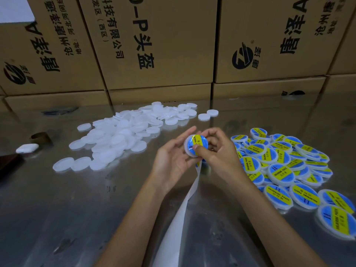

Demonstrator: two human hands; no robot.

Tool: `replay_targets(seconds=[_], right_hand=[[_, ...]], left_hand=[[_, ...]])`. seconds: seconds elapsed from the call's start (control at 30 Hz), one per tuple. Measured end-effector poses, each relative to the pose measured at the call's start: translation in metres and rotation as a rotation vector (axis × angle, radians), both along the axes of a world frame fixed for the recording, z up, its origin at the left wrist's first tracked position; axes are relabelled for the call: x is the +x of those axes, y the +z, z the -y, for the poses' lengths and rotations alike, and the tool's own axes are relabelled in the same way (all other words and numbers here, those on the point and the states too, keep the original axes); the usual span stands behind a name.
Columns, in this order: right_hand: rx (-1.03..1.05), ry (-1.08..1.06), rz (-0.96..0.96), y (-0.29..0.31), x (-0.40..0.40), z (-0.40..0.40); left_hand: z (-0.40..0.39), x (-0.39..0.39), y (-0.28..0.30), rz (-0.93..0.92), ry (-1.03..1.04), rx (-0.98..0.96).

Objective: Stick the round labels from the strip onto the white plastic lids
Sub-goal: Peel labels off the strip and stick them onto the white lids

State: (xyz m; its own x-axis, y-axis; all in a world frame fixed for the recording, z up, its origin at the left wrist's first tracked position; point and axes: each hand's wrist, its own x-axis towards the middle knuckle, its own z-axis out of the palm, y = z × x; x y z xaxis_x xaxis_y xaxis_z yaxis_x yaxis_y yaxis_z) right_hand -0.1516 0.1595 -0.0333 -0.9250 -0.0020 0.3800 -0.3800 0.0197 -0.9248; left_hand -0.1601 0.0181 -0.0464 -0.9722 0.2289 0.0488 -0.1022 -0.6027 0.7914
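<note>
The lid (189, 149) sits above the table (57, 209), between both hands, label (196, 144) face turned up toward the camera. The left hand (173, 160) cradles the lid's left rim with curled fingers. The right hand (217, 151) holds its right side, thumb (200, 150) pressing the label flat. The backing strip (185, 209) hangs from below the lid, its long axis running down toward the person. The labelled pile (285, 164) lies right of the lid, nearer the right hand; the blank pile (123, 135) lies left.

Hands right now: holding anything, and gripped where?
Both hold one white lid: left hand cradles its left rim, right hand grips the right edge, thumb pressing its label. The strip hangs below.
</note>
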Motion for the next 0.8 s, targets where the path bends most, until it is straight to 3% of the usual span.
replay_targets(seconds=[0.37,0.6,0.8], right_hand=[[0.108,-0.104,-0.062,-0.008,-0.003,0.002],[0.315,-0.312,-0.081,-0.016,-0.007,-0.003],[0.387,-0.361,-0.229,-0.022,-0.006,0.001]], left_hand=[[-0.005,0.005,0.007,0.009,-0.011,-0.018],[-0.004,0.008,0.011,0.009,-0.012,0.152],[-0.007,0.01,0.01,-0.004,-0.058,0.151]])
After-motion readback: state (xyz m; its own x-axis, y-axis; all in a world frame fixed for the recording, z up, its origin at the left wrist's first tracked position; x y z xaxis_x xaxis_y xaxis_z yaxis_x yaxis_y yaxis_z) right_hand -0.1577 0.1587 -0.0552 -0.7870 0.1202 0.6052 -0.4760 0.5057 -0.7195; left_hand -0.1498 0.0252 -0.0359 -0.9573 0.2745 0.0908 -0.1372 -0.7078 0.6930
